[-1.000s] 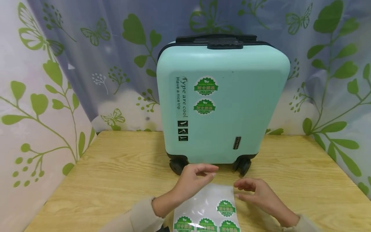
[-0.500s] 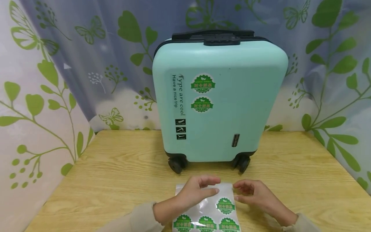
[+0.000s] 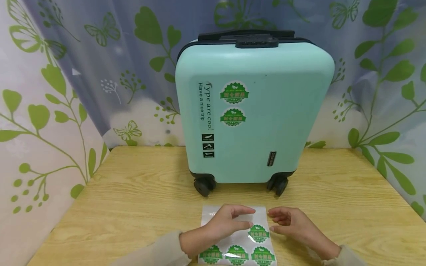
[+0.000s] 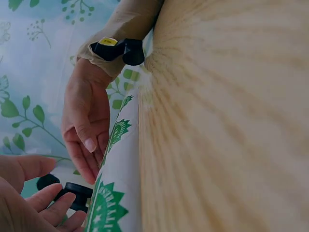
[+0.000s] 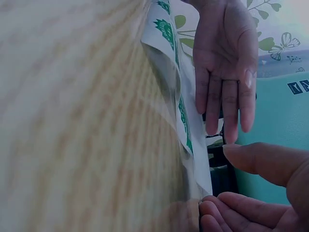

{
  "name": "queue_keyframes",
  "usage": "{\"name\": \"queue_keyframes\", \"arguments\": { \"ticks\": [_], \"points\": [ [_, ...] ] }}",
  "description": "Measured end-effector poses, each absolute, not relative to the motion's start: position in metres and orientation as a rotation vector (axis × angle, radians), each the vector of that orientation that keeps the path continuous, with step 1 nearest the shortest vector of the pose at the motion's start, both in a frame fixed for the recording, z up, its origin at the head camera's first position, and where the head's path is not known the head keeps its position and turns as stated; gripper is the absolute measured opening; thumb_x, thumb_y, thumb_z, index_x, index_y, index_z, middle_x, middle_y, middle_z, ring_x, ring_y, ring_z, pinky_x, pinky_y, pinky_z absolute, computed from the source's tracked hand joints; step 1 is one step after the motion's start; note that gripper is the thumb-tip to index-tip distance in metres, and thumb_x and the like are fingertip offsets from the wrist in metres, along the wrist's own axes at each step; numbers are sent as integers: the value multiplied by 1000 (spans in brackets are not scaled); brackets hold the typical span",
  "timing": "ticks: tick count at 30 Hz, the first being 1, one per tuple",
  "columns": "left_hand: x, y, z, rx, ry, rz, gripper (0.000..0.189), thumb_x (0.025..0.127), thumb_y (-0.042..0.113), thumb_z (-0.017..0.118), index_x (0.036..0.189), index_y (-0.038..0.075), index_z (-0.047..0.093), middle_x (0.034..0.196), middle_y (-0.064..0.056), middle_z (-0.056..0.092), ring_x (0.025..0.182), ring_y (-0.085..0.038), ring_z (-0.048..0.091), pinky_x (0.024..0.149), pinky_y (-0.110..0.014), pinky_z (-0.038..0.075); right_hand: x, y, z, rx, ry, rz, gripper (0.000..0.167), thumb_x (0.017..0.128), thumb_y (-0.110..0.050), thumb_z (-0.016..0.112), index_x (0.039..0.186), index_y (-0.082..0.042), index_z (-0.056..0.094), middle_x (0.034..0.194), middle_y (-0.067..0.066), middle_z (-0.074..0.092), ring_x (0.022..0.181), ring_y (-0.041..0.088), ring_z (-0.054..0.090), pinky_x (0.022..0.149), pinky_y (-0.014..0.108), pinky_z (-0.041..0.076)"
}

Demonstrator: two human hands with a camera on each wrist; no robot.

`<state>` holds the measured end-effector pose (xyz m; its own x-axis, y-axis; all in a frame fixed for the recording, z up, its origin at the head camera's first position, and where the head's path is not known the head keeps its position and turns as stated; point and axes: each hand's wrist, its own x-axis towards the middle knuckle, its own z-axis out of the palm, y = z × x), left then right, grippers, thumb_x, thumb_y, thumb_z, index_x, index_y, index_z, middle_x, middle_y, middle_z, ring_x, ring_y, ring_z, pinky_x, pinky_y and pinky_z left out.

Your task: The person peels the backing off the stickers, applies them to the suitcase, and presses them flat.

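A white sheet of round green stickers (image 3: 239,239) lies on the table, a few stickers left at its near end and right side. My left hand (image 3: 222,223) hovers over the sheet, thumb and fingers apart with nothing between them. At the right edge of the sheet is my right hand (image 3: 296,225), fingers loosely bent, thumb separate, holding nothing. In the right wrist view its fingertips (image 5: 212,208) are right at the sheet's edge, which curls up in places. A mint-green suitcase (image 3: 266,122) stands upright behind, bearing two green stickers (image 3: 234,105) one above the other.
The suitcase rests on black wheels (image 3: 203,184) on the wood-grain table (image 3: 133,199). Printed lettering (image 3: 205,107) runs down its left side, and a small dark badge (image 3: 271,159) sits low on the right. A leaf-patterned curtain (image 3: 146,74) hangs behind the table.
My left hand has come down and back from in front of the suitcase's base to over the sticker sheet. My right hand stays about where it was. The head view has shifted slightly.
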<state>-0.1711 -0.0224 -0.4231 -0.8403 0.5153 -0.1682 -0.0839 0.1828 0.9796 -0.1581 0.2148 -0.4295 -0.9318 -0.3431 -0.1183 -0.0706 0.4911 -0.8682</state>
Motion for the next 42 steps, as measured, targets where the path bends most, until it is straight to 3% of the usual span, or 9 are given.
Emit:
{"name": "queue_keyframes", "arguments": {
  "ticks": [8, 14, 19, 34, 42],
  "points": [
    [-173, -22, -433, 449, 2064, 1698, 33, 81, 3, 71, 114, 4, 68, 118, -6, 65, 121, -23, 52, 104, -42, 37, -158, 214, -430, -386, 2416, -1443, 52, 82, -15, 74, 120, 14, 54, 116, 27, 60, 99, 31, 61, 79, 32, 53],
    [-174, -19, -441, 566, 2267, 1516, 40, 78, 7, 75, 117, 10, 67, 125, 1, 62, 122, -16, 51, 102, -31, 40, -158, 214, -431, -388, 2404, -1457, 51, 82, -14, 73, 121, 13, 54, 117, 26, 60, 100, 31, 60, 79, 29, 52],
    [-173, -16, -447, 650, 2380, 1450, 45, 77, 6, 76, 120, 7, 65, 131, -1, 58, 126, -19, 48, 104, -33, 38, -158, 214, -432, -390, 2403, -1476, 48, 84, -13, 71, 120, 14, 55, 115, 25, 61, 99, 29, 59, 77, 23, 51],
    [-172, -14, -450, 773, 2486, 1380, 47, 80, 12, 76, 123, 4, 62, 132, -1, 57, 124, -20, 49, 104, -34, 38, -154, 205, -437, -154, 2431, -1581, 35, 83, -1, 67, 113, 15, 58, 98, 17, 68, 87, 20, 64, 71, 22, 52],
    [-171, -12, -449, 741, 2463, 1387, 46, 81, 12, 74, 124, 4, 61, 133, 0, 56, 127, -20, 47, 105, -35, 37, -154, 203, -436, -154, 2446, -1561, 34, 84, -10, 70, 109, 12, 64, 89, 12, 70, 77, 12, 62, 61, 20, 49]
  ]
}}
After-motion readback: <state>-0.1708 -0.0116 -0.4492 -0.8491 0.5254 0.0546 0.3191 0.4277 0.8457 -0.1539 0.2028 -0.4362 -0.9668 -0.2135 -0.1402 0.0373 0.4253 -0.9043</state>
